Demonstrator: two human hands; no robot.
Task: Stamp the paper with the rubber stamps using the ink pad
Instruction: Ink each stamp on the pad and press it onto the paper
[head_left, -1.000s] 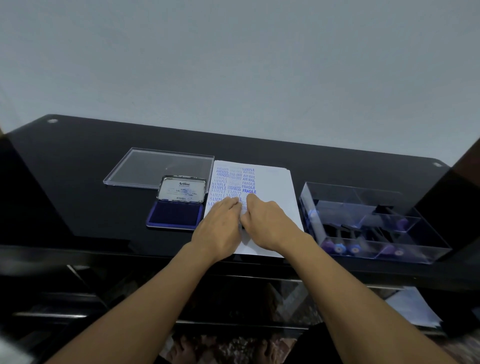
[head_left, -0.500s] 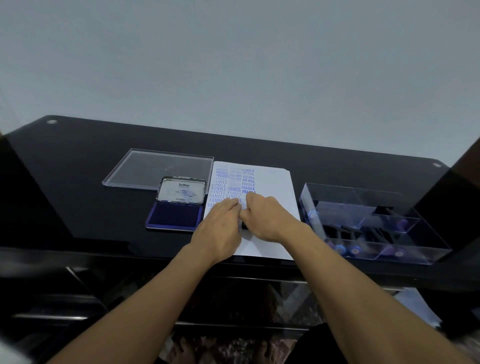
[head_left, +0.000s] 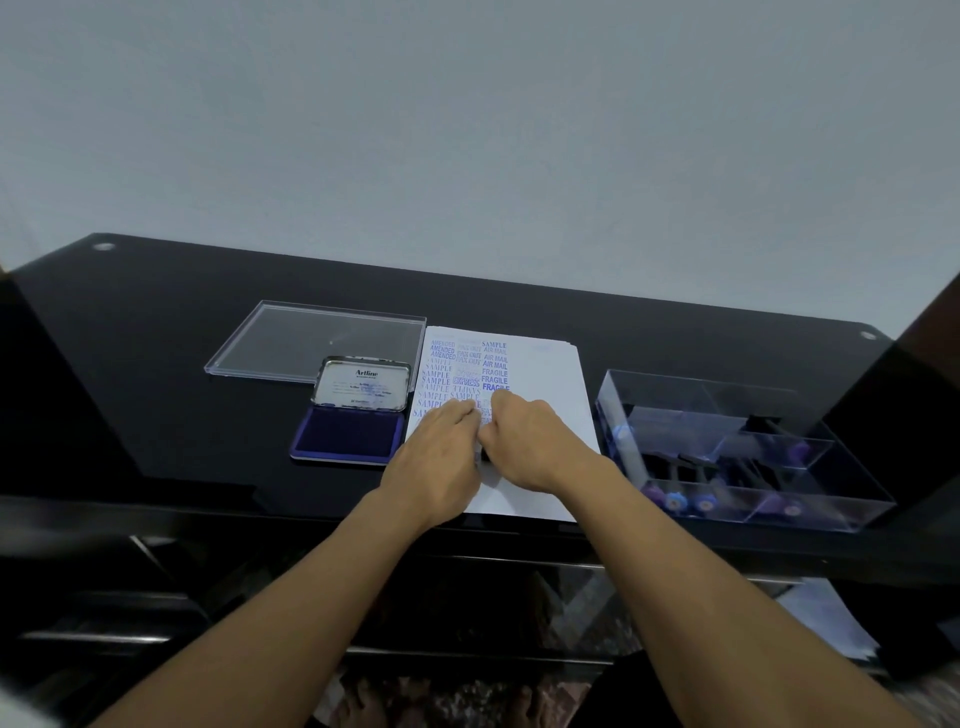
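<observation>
A white paper lies in the middle of the black table, its left part covered with several blue stamp prints. Both hands sit side by side on the paper's lower middle. My left hand lies flat on the sheet with straight fingers. My right hand is curled round a small dark rubber stamp, of which only a sliver shows between the hands. The open ink pad, blue with its lid raised, lies just left of the paper.
A clear lid lies flat behind the ink pad. A clear divided box with several purple-handled stamps stands right of the paper. The table's front edge runs just under my wrists.
Both hands stay together on the paper at nearly the same spot. The view has shifted slightly; nothing else has moved.
</observation>
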